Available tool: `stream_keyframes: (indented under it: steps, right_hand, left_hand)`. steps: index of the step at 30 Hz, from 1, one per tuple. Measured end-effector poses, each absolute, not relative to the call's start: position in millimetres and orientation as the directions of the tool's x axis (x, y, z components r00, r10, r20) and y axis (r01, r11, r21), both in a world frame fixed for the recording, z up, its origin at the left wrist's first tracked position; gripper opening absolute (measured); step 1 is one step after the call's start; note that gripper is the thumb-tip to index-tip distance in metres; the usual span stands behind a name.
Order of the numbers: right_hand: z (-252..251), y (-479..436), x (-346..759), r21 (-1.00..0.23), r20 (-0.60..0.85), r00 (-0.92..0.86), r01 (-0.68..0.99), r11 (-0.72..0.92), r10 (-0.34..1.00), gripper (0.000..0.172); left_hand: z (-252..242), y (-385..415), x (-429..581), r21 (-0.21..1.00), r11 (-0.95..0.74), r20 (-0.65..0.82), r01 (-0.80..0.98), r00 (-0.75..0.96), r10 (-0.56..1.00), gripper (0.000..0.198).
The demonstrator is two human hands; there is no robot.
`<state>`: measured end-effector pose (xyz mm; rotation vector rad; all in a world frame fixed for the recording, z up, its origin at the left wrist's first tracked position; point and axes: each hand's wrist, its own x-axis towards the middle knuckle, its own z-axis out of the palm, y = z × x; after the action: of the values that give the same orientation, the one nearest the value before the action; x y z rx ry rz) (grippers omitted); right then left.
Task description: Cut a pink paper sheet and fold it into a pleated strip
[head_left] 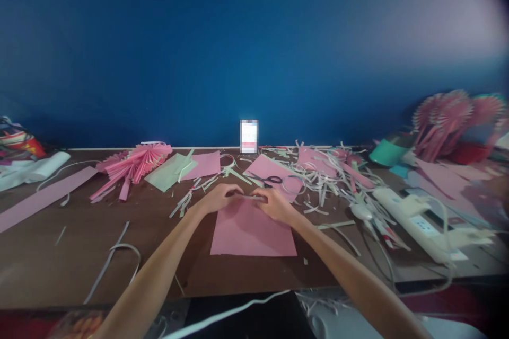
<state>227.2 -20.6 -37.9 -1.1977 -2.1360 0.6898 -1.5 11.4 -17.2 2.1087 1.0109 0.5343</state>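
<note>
Viewed from my remote station, left to right: a long pink strip (50,197) lies on the worktop (35,270), and beyond it sits a heap of pleated pink paper (137,166), which I read as pieces already folded. Next comes pale green paper (167,172). At centre, my left grip (220,197) is closed in a pinch on the far edge of the pink sheet (253,233), which lies directly before me on the worktop; my right grip (276,205) pinches the same edge farther along. I judge this sheet to be barely begun: a narrow band at that edge seems turned up, though the fingers partly hide it, while the broad near part lies flat and unpleated. Just beyond the right grip rest the scissors (274,180), then tangled paper offcuts (322,183), a power strip (413,228) and, at far right, pleated pink rosettes (453,111), apparently complete.
</note>
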Motion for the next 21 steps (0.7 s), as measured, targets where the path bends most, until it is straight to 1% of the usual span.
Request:
stream_keyframes:
  steps: [2, 4, 7, 9, 14, 16, 18, 21]
  right_hand:
    - [-37, -22, 229, -0.756, 0.213, -0.414, 0.505, 0.417, 0.885, 0.021]
    - [-34, -24, 231, -0.809, 0.208, -0.406, 0.44, 0.39, 0.89, 0.021]
    - [-28, -23, 236, -0.843, 0.24, -0.393, 0.369, 0.391, 0.888, 0.02]
    - [-25, -19, 242, -0.855, 0.255, -0.383, 0.339, 0.392, 0.888, 0.021]
    - [-27, -7, 256, -0.798, 0.296, -0.326, 0.433, 0.42, 0.898, 0.025]
    - [-29, -4, 259, -0.762, 0.277, -0.354, 0.486, 0.429, 0.893, 0.025]
    - [-31, -4, 260, -0.718, 0.258, -0.383, 0.538, 0.442, 0.887, 0.021]
    - [-32, -4, 258, -0.633, 0.29, -0.376, 0.614, 0.471, 0.88, 0.017]
  left_hand:
    - [-17, 13, -3, 0.77, -0.407, 0.033, 0.492, 0.606, 0.795, 0.045]
    - [-16, 14, -7, 0.762, -0.403, 0.006, 0.507, 0.617, 0.787, 0.043]
    - [-12, 16, -16, 0.727, -0.41, -0.015, 0.551, 0.61, 0.792, 0.039]
    - [-9, 16, -20, 0.725, -0.414, 0.017, 0.55, 0.587, 0.809, 0.038]
    - [-12, 17, -17, 0.793, -0.4, 0.151, 0.459, 0.488, 0.859, 0.034]
    - [-18, 18, -12, 0.804, -0.393, 0.173, 0.447, 0.456, 0.873, 0.033]
    - [-23, 18, -8, 0.809, -0.386, 0.184, 0.444, 0.432, 0.883, 0.033]
    - [-25, 17, -2, 0.825, -0.376, 0.197, 0.422, 0.409, 0.891, 0.035]
